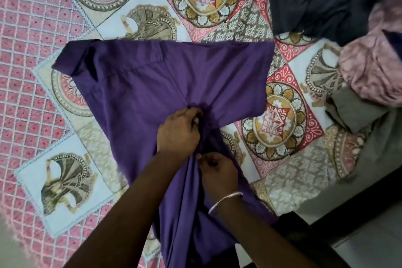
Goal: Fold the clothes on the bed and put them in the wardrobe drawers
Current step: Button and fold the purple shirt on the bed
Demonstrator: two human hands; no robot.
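Note:
A purple garment [165, 80] lies spread across the patterned bedsheet [39, 54], its wide end flat at the far side and its near part gathered towards me. My left hand [178, 132] grips a bunched fold at the garment's middle. Just below it, my right hand [217, 172], with a silver bangle on the wrist, pinches the same gathered cloth. Both forearms reach in from the bottom of the view. The wardrobe and its drawers are out of sight.
A pile of unfolded clothes sits at the right: a dark navy garment [315, 0], a pink patterned one [374, 61] and an olive-grey one [369, 128]. The bed's dark edge [348, 202] runs along the lower right, with light floor [369, 250] beyond.

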